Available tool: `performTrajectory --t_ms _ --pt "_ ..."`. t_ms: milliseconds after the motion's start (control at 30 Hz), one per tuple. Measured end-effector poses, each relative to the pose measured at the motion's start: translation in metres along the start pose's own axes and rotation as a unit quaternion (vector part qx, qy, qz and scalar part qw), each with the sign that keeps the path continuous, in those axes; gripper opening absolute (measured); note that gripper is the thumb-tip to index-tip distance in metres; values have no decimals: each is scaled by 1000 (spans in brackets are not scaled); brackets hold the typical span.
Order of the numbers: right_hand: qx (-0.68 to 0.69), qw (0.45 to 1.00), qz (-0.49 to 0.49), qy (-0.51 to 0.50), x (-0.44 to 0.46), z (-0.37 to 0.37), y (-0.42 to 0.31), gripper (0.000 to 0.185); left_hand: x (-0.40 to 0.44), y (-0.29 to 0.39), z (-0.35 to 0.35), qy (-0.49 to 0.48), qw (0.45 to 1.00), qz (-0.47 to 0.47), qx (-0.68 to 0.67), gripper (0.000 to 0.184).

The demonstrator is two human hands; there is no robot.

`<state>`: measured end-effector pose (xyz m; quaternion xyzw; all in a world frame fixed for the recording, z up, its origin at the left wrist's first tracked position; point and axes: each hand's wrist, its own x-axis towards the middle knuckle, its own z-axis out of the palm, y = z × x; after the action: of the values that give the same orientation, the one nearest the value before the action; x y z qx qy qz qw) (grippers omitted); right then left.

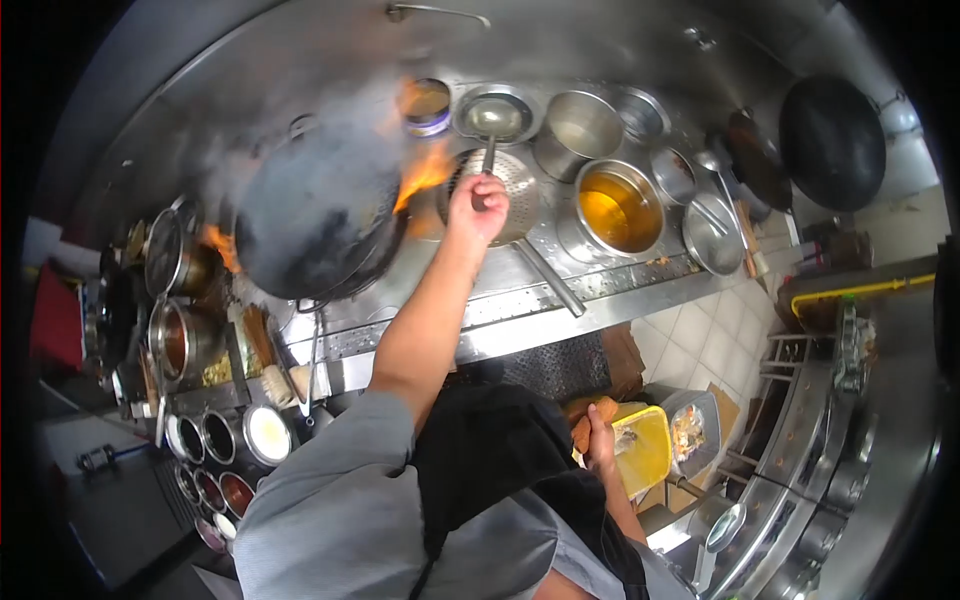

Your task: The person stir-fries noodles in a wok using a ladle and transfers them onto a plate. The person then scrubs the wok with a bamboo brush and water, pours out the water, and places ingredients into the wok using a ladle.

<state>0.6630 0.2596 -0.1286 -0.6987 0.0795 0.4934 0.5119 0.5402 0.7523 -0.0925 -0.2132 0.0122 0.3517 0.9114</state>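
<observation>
Smoke blurs the wok (310, 225) toward the surface's (490, 342) left end; left fingers (488, 185) hide the ladle's (494, 118) grip; right fingers (598, 424) partly cover an orange-brown object (581, 433).

No words, brands, numbers or signs can be read here; the nearest thing to a label is a purple-and-white band (429, 126) around the can (427, 97) at the far side of the desk (500, 287), right of the smoking wok (305, 225) and left of the metal bowl (524, 98), and any print on it is too small and blurred to make out
</observation>
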Motion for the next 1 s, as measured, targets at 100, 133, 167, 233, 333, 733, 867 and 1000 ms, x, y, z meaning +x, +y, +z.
performTrajectory --t_ms 100,133,167,233,333,733,867,1000 --pt "-26 996 -34 -75 10 26 6 28 -72 1 24 -23 999 -40 -17 10" --pt "-26 995 -52 -87 2 44 0 30 -98 1 35 -34 998 -42 -20 10" --pt "-25 992 -68 -100 -7 62 -4 32 -123 4 42 -45 998 -46 -12 7" --pt "-38 986 -80 -140 -13 84 4 30 -180 9 66 -22 999 -34 13 6" --pt "-73 987 -86 -119 1 105 40 27 -262 15 90 1 998 -17 56 9" --pt "-392 898 -191 -64 81 65 180 42 -523 67 90 210 943 58 253 36" --pt "-349 920 -170 -47 54 54 169 43 -583 90 94 325 835 114 430 68" --pt "-316 929 -184 -59 80 9 171 41 -581 102 79 396 567 206 693 80"
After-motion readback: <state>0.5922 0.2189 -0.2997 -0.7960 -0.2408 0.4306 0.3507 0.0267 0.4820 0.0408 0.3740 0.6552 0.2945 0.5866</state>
